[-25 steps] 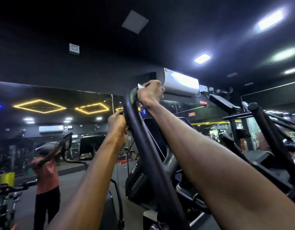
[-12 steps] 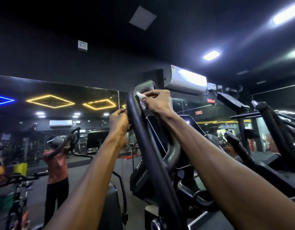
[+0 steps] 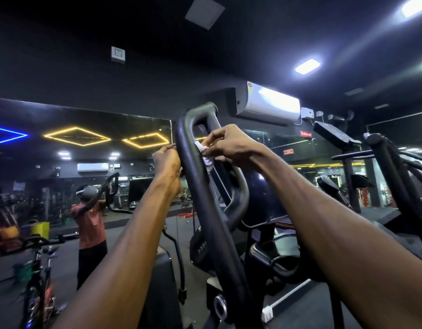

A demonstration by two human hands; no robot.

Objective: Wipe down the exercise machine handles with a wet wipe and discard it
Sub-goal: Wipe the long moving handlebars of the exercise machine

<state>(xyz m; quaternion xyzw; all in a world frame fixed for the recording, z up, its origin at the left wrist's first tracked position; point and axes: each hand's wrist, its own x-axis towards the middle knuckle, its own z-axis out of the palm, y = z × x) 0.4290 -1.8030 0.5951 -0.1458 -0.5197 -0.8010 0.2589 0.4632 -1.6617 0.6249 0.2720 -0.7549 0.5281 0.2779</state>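
White wipe [image 3: 206,155], pinched by right hand [image 3: 229,144], has slid down handle [image 3: 193,167]; left hand [image 3: 168,162] grips it.

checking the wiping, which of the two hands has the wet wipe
The right hand pinches the white wet wipe against the black handle. The left hand only grips the handle's far side, with no wipe showing.

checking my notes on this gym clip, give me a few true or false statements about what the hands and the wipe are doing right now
1. The right hand presses a white wipe against the black handle. True.
2. The left hand hangs free, away from the machine. False: it grips the handle's left side.
3. The wipe sits at the very top bend of the handle. False: it sits below the bend, on the upright part.
4. An air conditioner is mounted on the wall above. True.
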